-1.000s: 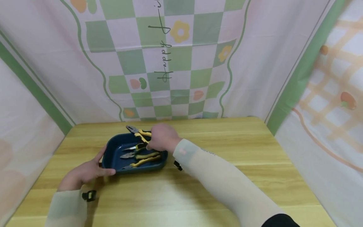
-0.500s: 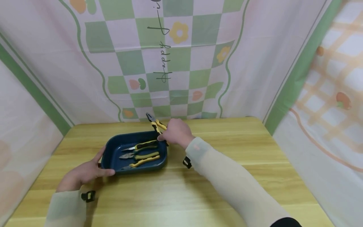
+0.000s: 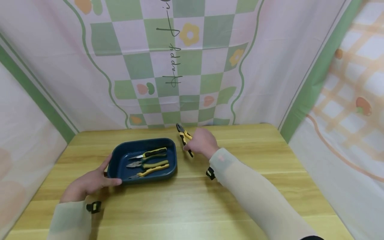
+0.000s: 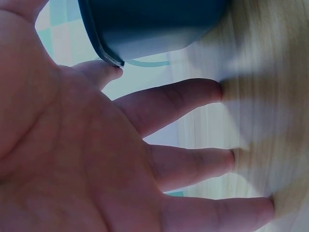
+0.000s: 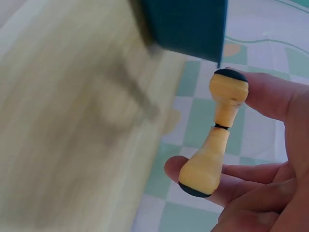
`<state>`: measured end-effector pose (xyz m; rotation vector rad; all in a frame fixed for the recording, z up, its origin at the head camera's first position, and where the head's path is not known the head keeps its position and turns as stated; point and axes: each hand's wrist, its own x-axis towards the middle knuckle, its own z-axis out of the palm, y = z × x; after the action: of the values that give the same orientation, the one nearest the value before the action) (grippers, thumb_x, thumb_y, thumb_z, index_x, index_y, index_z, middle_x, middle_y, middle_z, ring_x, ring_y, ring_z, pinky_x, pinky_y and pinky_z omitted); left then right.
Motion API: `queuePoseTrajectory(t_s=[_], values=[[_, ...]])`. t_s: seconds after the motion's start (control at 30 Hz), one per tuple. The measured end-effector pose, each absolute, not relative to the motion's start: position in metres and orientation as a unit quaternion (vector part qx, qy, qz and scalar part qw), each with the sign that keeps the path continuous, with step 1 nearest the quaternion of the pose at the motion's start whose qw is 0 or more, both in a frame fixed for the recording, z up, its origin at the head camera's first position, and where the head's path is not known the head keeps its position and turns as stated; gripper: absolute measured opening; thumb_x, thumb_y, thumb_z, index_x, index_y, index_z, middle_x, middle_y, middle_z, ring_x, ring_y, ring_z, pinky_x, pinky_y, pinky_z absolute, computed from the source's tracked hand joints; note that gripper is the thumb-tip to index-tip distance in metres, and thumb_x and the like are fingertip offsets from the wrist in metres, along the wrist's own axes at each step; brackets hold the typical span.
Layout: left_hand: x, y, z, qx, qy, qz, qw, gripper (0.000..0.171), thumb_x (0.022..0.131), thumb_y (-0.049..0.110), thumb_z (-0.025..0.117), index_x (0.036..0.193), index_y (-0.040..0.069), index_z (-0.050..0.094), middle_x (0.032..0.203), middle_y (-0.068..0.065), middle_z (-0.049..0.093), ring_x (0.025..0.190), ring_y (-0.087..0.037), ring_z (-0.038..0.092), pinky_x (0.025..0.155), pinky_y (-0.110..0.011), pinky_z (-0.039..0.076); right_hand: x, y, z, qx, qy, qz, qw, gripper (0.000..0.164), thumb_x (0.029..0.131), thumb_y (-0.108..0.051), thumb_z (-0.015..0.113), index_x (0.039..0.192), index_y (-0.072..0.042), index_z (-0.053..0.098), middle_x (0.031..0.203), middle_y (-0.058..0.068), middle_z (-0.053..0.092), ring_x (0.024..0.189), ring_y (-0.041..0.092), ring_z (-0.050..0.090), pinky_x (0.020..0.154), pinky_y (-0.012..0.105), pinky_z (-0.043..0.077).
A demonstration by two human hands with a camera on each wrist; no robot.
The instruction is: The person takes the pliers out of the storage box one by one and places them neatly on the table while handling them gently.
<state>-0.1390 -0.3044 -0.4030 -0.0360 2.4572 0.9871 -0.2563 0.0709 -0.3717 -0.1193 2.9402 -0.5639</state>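
My right hand (image 3: 204, 142) holds a pair of combination pliers (image 3: 181, 136) with yellow and black handles, just right of the dark blue tray (image 3: 172, 146). In the right wrist view, the handle ends (image 5: 205, 166) lie between thumb and fingers, and the pliers' head is hidden. My left hand (image 3: 91, 181) rests at the tray's left end, thumb by the front corner. Its fingers are spread and straight in the left wrist view, several fingertips (image 4: 212, 91) near the tabletop. Inside the tray lie long-nose pliers (image 3: 154, 152), green-handled pliers (image 3: 156, 164) and yellow-handled pliers (image 3: 153, 170).
The wooden table (image 3: 192, 206) extends in front and to the right of the tray. A checked cloth (image 3: 192, 63) hangs behind the table's back edge. More cloth (image 3: 354, 133) hangs along both sides.
My right hand has carried the combination pliers from above the tray rightward, past its right rim, over the table. The left hand and the tray have stayed put.
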Motion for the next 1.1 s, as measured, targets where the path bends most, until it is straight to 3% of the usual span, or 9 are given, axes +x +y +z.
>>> queuePoseTrajectory(t_s=[0.37, 0.67, 0.97, 1.0, 1.1], values=[[-0.139, -0.304, -0.403, -0.02, 0.901, 0.36, 0.243, 0.118, 0.077, 0.053, 0.07, 0.146, 0.025, -0.022, 0.14, -0.041, 0.018, 0.122, -0.057, 0.028, 0.092, -0.065, 0.03, -0.255, 0.086, -0.39, -0.001, 0.979, -0.172, 0.111, 0.039, 0.062, -0.048, 0.08, 0.064, -0.013, 0.062, 0.064, 0.003, 0.056, 0.054, 0.018, 0.052, 0.043, 0.031, 0.041], [-0.139, -0.304, -0.403, -0.013, 0.905, 0.351, 0.239, 0.118, 0.077, 0.053, 0.07, 0.146, 0.024, -0.021, 0.138, -0.041, 0.023, 0.12, -0.055, 0.033, 0.091, -0.063, 0.032, -0.251, 0.087, -0.404, -0.015, 0.98, -0.139, 0.145, 0.034, 0.062, -0.046, 0.078, 0.065, -0.015, 0.065, 0.069, 0.003, 0.06, 0.058, 0.021, 0.055, 0.046, 0.036, 0.045], [-0.14, -0.304, -0.405, -0.019, 0.903, 0.353, 0.243, 0.118, 0.077, 0.054, 0.07, 0.146, 0.024, -0.022, 0.139, -0.041, 0.021, 0.121, -0.056, 0.031, 0.091, -0.064, 0.032, -0.244, 0.08, -0.406, -0.08, 0.986, -0.034, 0.141, 0.044, 0.07, -0.061, 0.069, 0.061, -0.017, 0.065, 0.071, 0.001, 0.059, 0.06, 0.018, 0.055, 0.048, 0.035, 0.045], [-0.14, -0.304, -0.405, -0.02, 0.903, 0.354, 0.244, 0.118, 0.077, 0.054, 0.07, 0.146, 0.024, -0.022, 0.139, -0.041, 0.021, 0.121, -0.056, 0.031, 0.09, -0.063, 0.032, -0.244, 0.08, -0.405, -0.087, 0.986, -0.025, 0.14, 0.045, 0.071, -0.061, 0.069, 0.063, -0.017, 0.066, 0.073, 0.001, 0.06, 0.062, 0.017, 0.055, 0.049, 0.035, 0.045], [-0.14, -0.304, -0.403, -0.019, 0.905, 0.348, 0.243, 0.118, 0.076, 0.055, 0.069, 0.146, 0.024, -0.022, 0.137, -0.042, 0.023, 0.12, -0.056, 0.033, 0.089, -0.063, 0.033, -0.244, 0.078, -0.403, -0.113, 0.986, -0.012, 0.125, 0.046, 0.073, -0.058, 0.07, 0.09, -0.015, 0.072, 0.091, 0.003, 0.065, 0.074, 0.019, 0.059, 0.057, 0.036, 0.049]])
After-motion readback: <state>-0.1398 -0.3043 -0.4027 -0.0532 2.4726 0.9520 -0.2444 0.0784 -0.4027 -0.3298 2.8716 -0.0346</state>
